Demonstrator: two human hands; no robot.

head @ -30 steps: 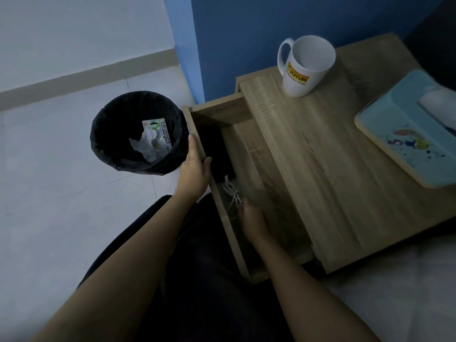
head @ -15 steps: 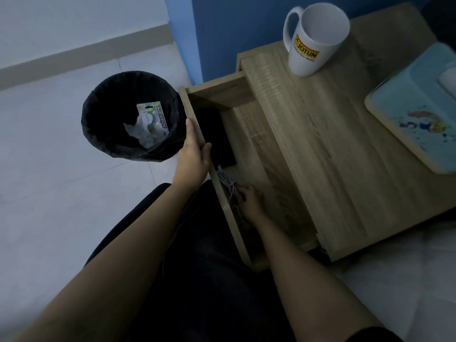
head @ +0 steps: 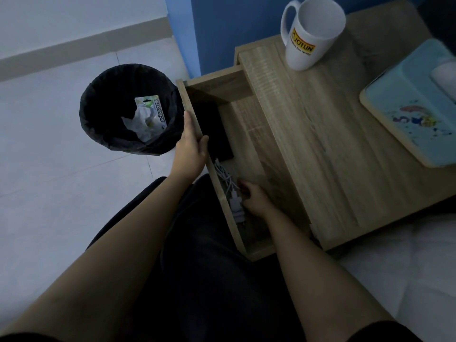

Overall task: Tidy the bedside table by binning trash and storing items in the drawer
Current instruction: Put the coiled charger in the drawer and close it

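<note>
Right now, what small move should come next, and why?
Probably lift the right hand out of the drawer. The cable already lies inside by that hand, and the left hand grips the drawer's front, seemingly ready to push it shut.

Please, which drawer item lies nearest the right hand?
The bundled white cable beside the right hand; the flat black item lies farther up the wooden drawer.

Open wooden drawer (head: 217, 88) holds white cable (head: 225, 177), perhaps phone (head: 214, 134).
</note>
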